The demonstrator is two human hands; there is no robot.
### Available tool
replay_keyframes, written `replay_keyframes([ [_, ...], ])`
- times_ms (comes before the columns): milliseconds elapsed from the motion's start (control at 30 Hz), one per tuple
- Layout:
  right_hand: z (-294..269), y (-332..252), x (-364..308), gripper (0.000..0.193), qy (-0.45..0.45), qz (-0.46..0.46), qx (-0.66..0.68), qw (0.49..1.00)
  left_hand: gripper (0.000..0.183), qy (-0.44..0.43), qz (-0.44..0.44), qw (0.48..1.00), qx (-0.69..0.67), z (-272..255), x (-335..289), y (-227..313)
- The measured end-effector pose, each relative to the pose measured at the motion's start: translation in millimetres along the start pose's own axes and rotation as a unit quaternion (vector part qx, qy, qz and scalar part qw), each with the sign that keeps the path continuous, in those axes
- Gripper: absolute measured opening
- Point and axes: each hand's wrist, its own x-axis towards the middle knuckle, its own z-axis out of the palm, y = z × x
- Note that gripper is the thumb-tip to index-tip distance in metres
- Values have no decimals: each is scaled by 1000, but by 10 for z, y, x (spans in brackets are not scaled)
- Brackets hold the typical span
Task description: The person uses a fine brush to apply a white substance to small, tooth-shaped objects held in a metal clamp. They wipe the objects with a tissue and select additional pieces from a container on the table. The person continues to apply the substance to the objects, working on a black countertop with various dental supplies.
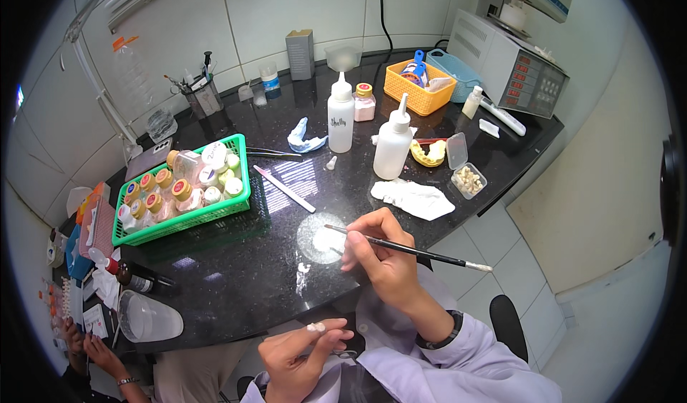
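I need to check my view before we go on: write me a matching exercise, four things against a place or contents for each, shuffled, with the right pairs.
Things:
1. brush
2. white lump
3. green basket
4. yellow basket

Place or contents:
A. holds jars with coloured lids
B. in the right hand
C. holds a blue-handled item
D. on the left hand

Pairs: 1-B, 2-D, 3-A, 4-C
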Motion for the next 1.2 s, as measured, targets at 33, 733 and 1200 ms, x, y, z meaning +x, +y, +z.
replay_keyframes([
  [33, -3, -3, -2, 14, 0, 1, 0, 1000, 19, -2, 6, 1000, -4, 3, -3, -17],
  [733, -4, -24, 13, 11, -4, 3, 0, 1000, 17, -14, 13, 1000, 9, 13, -12, 22],
  [1200, -28, -7, 22, 12, -10, 13, 22, 1000, 17, -21, 14, 999, 28, 28, 13, 57],
])
